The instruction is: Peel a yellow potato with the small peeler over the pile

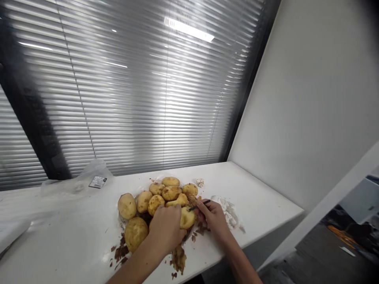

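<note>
Several peeled, yellowish potatoes [127, 206] lie in a heap on the white table [74, 240]. My left hand [167, 228] is closed round a pale potato [187, 217] at the heap's right side. In my right hand [211, 216] is a thin dark-handled tool [200, 204], pinched between thumb and fingers. The tool's tip touches or nearly touches the held potato. Brown peelings [179, 258] are scattered under and in front of the heap. A large potato [136, 233] sits just left of my left wrist.
A clear plastic bag with a label [97, 182] lies at the back left. Crumpled clear plastic [229, 213] is right of my right hand. Window blinds [142, 86] rise behind the table, and a white wall [308, 98] stands on the right.
</note>
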{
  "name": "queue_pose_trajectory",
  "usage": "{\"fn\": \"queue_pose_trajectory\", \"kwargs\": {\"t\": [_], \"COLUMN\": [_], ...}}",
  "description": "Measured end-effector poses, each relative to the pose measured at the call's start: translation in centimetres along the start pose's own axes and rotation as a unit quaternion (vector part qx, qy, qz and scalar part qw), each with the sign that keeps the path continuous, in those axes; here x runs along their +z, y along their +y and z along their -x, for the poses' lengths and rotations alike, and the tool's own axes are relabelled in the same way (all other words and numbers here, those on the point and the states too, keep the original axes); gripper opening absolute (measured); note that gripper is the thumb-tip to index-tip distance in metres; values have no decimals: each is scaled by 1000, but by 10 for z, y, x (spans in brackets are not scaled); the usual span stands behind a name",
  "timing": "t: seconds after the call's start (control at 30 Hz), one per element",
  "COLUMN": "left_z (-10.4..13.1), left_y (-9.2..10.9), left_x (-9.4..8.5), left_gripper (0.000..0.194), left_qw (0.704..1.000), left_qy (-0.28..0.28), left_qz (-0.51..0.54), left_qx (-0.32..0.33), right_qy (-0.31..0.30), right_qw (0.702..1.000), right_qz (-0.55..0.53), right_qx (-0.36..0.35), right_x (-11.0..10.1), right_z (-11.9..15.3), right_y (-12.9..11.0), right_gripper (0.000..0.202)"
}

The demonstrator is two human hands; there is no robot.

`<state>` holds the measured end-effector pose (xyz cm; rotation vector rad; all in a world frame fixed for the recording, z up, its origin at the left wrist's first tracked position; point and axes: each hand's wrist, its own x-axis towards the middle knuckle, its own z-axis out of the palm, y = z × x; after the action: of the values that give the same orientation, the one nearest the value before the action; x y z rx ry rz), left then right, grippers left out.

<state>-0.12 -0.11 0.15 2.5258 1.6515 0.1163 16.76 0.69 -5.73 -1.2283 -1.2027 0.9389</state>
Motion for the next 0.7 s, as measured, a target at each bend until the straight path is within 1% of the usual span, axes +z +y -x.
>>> {"fn": "queue_pose_trajectory", "kwargs": {"t": [0.07,0.1,0.23,0.27,0.33,0.4,0.47,0.53,0.57,0.63,0.7], "left_z": [0,0,0,0,1,1,2,2,2,1,0], "left_y": [0,0,-1,-1,0,0,0,0,0,0,-1], "left_x": [1,1,3,3,3,3,2,2,2,3,4], "left_gripper": [31,31,32,32,32,31,31,30,30,31,31], "left_qw": [1000,1000,1000,1000,1000,1000,1000,1000,1000,1000,1000], "left_qy": [1,2,15,18,19,18,19,20,20,22,24], "left_qz": [4,5,2,2,3,1,-1,-1,0,1,0], "left_qx": [6,7,5,6,10,15,16,14,13,14,15], "right_qy": [18,18,-28,-22,15,37,14,-10,-5,28,48], "right_qw": [1000,1000,1000,1000,999,999,1000,1000,999,997,996], "right_qz": [0,-3,2,15,38,31,12,19,36,73,78], "right_qx": [-11,-14,0,-1,-11,-13,3,15,11,-8,-14], "right_x": [-3,-4,-7,-7,-7,-8,-8,-8,-8,-8,-7], "right_z": [0,0,1,1,2,3,6,8,9,10,10], "right_y": [0,-1,-1,-1,0,1,1,0,0,-1,-3], "right_gripper": [49,48,48,49,49,48,47,48,49,49,48]}}
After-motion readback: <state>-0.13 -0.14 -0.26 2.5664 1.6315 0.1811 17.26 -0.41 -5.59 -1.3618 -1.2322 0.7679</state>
